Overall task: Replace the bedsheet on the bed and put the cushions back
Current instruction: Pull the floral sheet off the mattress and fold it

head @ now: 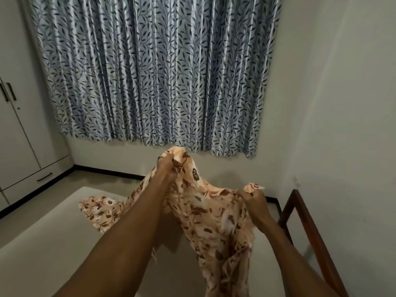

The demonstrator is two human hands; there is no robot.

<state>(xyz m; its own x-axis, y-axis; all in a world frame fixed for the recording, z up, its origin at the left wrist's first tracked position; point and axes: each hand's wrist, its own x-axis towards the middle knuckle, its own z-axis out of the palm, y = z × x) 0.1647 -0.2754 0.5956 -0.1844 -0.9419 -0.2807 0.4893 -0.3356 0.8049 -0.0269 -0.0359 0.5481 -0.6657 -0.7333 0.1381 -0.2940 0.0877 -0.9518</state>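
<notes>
Forearms: both bare arms reach forward from the bottom edge of the view, the left one crossing in front of part of the cloth.
Mattress (42,264): pale and uncovered, it fills the lower left under the arms.
Bedsheet (203,213): peach cloth with a brown flower and leaf print, held up in the air above the mattress. It sags between the two hands, and its long lower part hangs crumpled toward the bottom edge of the view. One end lies on the mattress to the left, beyond the left forearm.
Right hand (255,200): the lower of the two, off to the right. Its fingers are curled tight on a bunch of the sheet's edge, and a small tuft of cloth sticks out above the fist.
Left hand (169,168): raised higher and further forward. Its fingers are curled round a gathered fold at the topmost part of the sheet, which drapes over and past the knuckles.
Bed frame (310,232): a dark brown wooden rail standing at the right side of the mattress, close to the wall.
Floor (42,202): light tiles left of the bed, edged by a black skirting strip along the foot of the walls.
Wardrobe (19,136): pale grey doors with dark bar handles at the far left, and a drawer front below them.
Curtain (150,71): shiny blue-grey cloth printed with dark leafy sprigs, hanging in pleats across the far wall above the hands.
Wall (342,103): plain and pale, running along the right side.
</notes>
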